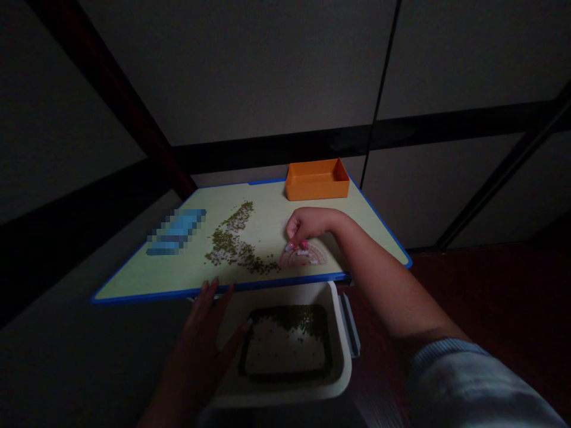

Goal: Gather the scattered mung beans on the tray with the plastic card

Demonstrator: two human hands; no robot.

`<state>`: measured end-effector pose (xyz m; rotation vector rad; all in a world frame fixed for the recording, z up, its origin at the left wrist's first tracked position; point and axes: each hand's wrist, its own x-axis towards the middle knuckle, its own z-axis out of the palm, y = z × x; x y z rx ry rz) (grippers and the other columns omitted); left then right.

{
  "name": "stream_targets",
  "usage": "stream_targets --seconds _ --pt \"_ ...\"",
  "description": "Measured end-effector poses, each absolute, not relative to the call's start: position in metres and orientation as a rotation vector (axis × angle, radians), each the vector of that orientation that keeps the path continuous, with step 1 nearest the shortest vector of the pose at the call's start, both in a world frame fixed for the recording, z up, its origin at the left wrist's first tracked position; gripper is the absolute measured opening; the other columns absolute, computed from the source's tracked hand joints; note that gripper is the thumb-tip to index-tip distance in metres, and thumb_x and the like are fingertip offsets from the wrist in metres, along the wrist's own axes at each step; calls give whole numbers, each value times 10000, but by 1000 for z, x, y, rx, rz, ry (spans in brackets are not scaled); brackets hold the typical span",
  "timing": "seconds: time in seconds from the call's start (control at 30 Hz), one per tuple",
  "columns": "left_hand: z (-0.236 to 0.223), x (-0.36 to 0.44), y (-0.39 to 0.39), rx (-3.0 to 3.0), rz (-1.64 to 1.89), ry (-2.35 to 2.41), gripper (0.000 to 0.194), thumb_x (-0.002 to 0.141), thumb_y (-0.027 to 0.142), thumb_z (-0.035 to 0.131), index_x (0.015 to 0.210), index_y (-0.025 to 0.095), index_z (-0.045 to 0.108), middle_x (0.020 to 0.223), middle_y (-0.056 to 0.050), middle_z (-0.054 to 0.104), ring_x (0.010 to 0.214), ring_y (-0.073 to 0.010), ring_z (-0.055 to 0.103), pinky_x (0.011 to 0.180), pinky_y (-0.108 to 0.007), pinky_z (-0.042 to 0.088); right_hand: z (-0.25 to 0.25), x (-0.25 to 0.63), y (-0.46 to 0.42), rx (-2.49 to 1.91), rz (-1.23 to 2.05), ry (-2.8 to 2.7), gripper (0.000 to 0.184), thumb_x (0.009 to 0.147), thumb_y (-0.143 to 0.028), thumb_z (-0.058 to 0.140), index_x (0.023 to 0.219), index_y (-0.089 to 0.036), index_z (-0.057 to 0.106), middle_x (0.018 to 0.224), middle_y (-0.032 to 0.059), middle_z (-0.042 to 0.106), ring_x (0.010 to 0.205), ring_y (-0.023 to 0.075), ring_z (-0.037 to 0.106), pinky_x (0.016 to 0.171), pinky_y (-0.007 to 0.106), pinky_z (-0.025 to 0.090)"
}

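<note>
Pink semicircular piece [307,257]: on table [134,274], beside green grains [227,241]; upper edge apparently pinched by right hand [308,227], presumably for control.
Left hand [209,327]: fingers spread at table edge, likely steadying.
White bin [344,374]: below that edge, apparently to catch grains.

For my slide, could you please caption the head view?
The right grip pinches a pink semicircular piece beside scattered green grains on a table.
</note>
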<state>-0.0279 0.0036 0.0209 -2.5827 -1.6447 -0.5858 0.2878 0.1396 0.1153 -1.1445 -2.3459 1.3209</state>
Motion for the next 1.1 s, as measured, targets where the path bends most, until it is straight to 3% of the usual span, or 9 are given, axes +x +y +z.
stream_targets --seconds 0.37,0.53,0.7,0.97,1.1 --pt "18 -28 0 -2598 -613 -1700 657 879 567 418 1474 351 244 1635 -63 165 1477 -326 225 1123 -560 377 115 283 135 -1165 1332 -2366 129 692 -185 750 598 -135 678 479 -48 614 488 76 531 586 230 373" --pt "8 -28 2 -2568 -665 -1665 676 863 592 430 1472 370 237 1617 -52 233 1461 -321 278 1104 -566 400 122 284 130 -1142 1381 -2403 144 728 -228 725 631 -136 671 525 -42 627 511 78 533 584 228 385" --pt "4 -22 2 -2541 -717 -1654 687 860 573 457 1474 349 245 1631 -42 191 1473 -317 247 1119 -533 388 127 286 128 -1145 1337 -2381 190 736 -295 731 653 -137 666 574 -25 655 551 93 569 585 232 386" --pt "2 -16 3 -2514 -792 -1591 700 861 600 433 1471 296 273 1599 -111 262 1460 -348 269 1089 -542 411 125 281 126 -1183 1349 -2389 210 757 -308 714 656 -138 643 569 -28 628 556 88 553 595 237 403" --pt "-1 -16 3 -2538 -795 -1587 729 853 595 466 1481 297 246 1630 -80 186 1473 -351 230 1103 -526 401 124 279 124 -1186 1350 -2394 180 783 -274 676 665 -143 638 565 -31 603 555 84 535 591 240 403"
